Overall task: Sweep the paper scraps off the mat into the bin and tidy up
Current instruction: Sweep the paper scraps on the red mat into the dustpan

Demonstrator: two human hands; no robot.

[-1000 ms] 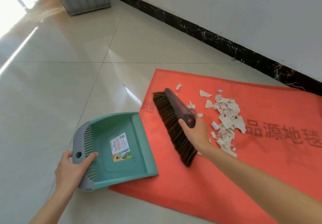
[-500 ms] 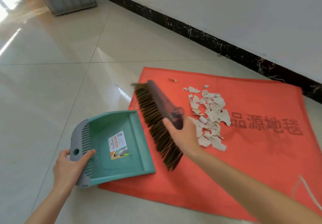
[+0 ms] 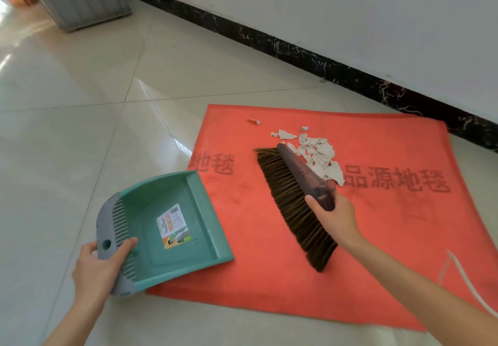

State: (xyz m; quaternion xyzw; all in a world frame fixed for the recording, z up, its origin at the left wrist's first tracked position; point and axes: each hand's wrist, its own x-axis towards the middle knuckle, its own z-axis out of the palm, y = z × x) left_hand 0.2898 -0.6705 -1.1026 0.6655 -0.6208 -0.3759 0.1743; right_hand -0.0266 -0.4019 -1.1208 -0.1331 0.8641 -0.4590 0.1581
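Sweeping had barely begun: the right hand (image 3: 332,217) clasped the brown bristle brush (image 3: 291,205), torn white paper scraps (image 3: 315,151) lay just beyond that grip on the red fabric mat (image 3: 269,278), and the left hand (image 3: 97,267) gripped the empty teal plastic dustpan (image 3: 161,200).

Open stretch of mat (image 3: 242,211) between dustpan (image 3: 145,211) and brush (image 3: 293,200), scrap pile (image 3: 315,151) just behind the brush

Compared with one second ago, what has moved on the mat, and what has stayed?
The right hand carried the brush rightward, away from the dustpan, against the paper scraps. The left hand still holds the dustpan at the edge of the red mat.
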